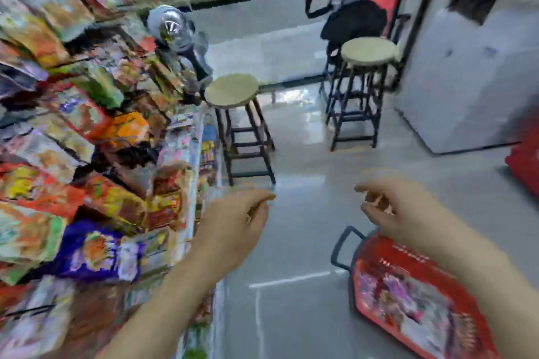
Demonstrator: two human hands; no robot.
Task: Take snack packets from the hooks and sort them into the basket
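Note:
Colourful snack packets (87,189) hang in rows on the rack that fills the left side of the blurred head view. The red basket (376,297) stands on the floor at the lower right with purple and pink packets (408,300) inside it. My left hand (233,224) hovers just right of the rack's edge, its fingers loosely curled and holding nothing. My right hand (388,207) hangs above the basket's far rim, fingers also loosely bent and empty. My right forearm covers part of the basket.
Two round-topped stools (232,90) (369,51) stand on the grey tiled floor ahead. A fan (172,29) sits by the rack's far end. A white cabinet (466,81) is at the right, with another red object (525,166) at the right edge.

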